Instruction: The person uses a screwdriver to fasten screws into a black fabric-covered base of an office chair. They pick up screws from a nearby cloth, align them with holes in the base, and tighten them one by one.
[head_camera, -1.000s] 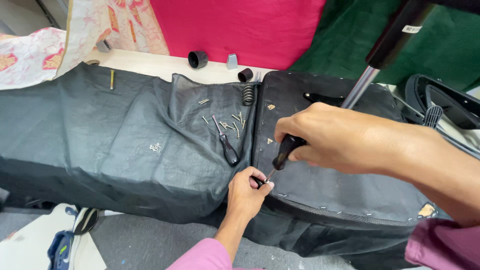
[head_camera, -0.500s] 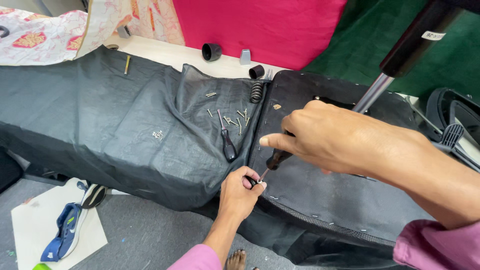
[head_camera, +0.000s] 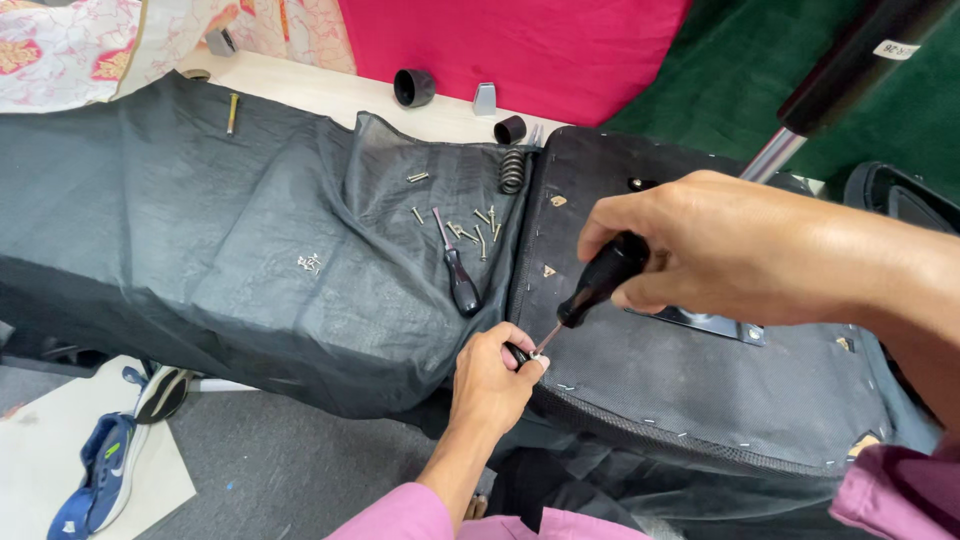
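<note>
Right hand (head_camera: 720, 245) is wrapped tight around the black handle of a screwdriver (head_camera: 600, 282), fingers fully curled on it. The shaft angles down and left, and its tip meets the near-left edge of the black seat base (head_camera: 690, 390), right at the left hand.

Left hand (head_camera: 490, 378) sits at that same edge, fingers pinched narrow around a small dark part (head_camera: 517, 353) touching the screwdriver tip. Can't tell exactly what the part is.

The seat base lies upside down, black fabric stapled along its rim, with a metal plate (head_camera: 712, 324) partly hidden under the right hand. A chrome post with a black sleeve (head_camera: 850, 70) rises behind it.

To the left, thin black cloth (head_camera: 200, 230) is spread over the table (head_camera: 330, 95). On the cloth:
- a second screwdriver (head_camera: 458, 270) with a black handle, lying loose, just left of the seat base
- scattered screws (head_camera: 470, 228) just beside it
- a coil spring (head_camera: 512, 170) near the seat's far-left corner
- a single long bolt (head_camera: 232, 112) well off to the far left

Black caps (head_camera: 414, 87) stand on the table behind, against red fabric (head_camera: 520, 50).

A blue shoe (head_camera: 100, 480) lies on the floor at lower left.
</note>
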